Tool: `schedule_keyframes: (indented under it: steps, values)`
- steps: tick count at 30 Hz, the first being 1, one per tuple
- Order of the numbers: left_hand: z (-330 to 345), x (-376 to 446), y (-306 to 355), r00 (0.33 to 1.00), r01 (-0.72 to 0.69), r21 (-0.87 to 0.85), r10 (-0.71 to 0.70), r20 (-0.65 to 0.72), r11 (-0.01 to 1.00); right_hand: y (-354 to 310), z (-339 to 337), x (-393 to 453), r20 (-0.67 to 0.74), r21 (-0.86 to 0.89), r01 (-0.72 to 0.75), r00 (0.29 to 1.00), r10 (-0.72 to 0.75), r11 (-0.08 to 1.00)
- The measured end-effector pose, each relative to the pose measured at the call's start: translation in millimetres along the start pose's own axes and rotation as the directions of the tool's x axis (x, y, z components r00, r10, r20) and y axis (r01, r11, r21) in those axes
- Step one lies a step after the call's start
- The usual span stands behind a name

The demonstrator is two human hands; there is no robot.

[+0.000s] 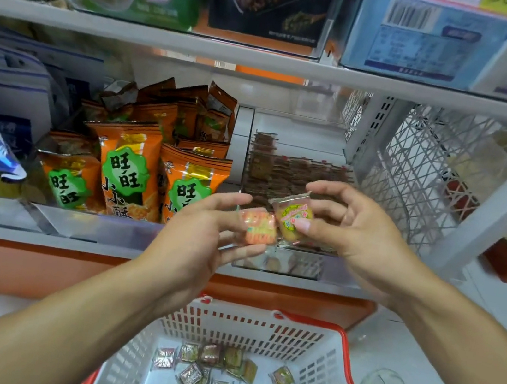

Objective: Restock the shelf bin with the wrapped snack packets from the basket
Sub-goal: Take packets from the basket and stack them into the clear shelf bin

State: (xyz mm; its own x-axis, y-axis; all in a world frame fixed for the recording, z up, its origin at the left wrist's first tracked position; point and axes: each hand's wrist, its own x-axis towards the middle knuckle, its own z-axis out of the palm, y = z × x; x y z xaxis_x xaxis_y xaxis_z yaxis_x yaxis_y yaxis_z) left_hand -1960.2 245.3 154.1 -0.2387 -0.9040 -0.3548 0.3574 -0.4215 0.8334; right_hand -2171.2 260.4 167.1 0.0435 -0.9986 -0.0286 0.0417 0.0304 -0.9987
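Note:
Both hands are raised in front of the clear shelf bin (pixel 277 263), which holds rows of small wrapped snack packets (pixel 295 172). My left hand (pixel 202 233) holds a pink-orange wrapped packet (pixel 258 227) between its fingers. My right hand (pixel 352 227) pinches a yellow-green wrapped packet (pixel 291 216) between thumb and fingers. The two packets sit side by side, nearly touching, just above the bin's front edge. Below, a white basket with a red rim (pixel 257 328) holds several more loose packets (pixel 215 381).
Left of the bin stand orange snack bags (pixel 129 169) in a neighbouring bin. A white wire mesh panel (pixel 421 172) closes the shelf's right side. The upper shelf board (pixel 266 58) carries boxed goods overhead. The basket rests on a light floor.

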Motion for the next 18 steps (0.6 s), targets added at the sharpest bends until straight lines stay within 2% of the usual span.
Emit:
schedule_keyframes:
  steps: [6,9,11,14,18]
  values:
    - [1.2,2.2,-2.2,0.999,-0.038,-0.008,0.038,-0.010,0.999,-0.4,-3.1,-3.1,0.060,0.003,-0.074,0.996,0.073,0.997]
    - [-0.6,1.6,-3.8,0.988,-0.151,0.113,0.148,0.037,0.982,-3.3,-4.5,-4.2,0.101,0.194,-0.181,0.981,0.164,0.964]
    - [-1.5,0.8,-4.4,0.977,-0.213,0.204,0.204,0.064,0.956,-5.2,-5.2,-5.0,0.149,0.259,-0.241,0.967,0.208,0.935]
    - [-1.7,0.1,-5.3,0.969,-0.249,0.258,0.240,0.065,0.934,-6.1,-4.1,-7.6,0.170,0.250,-0.298,0.950,0.261,0.921]
    - [0.4,-1.3,-7.0,0.954,-0.293,0.193,0.272,0.130,0.936,-5.5,0.1,-10.8,0.175,0.182,-0.330,0.938,0.299,0.926]
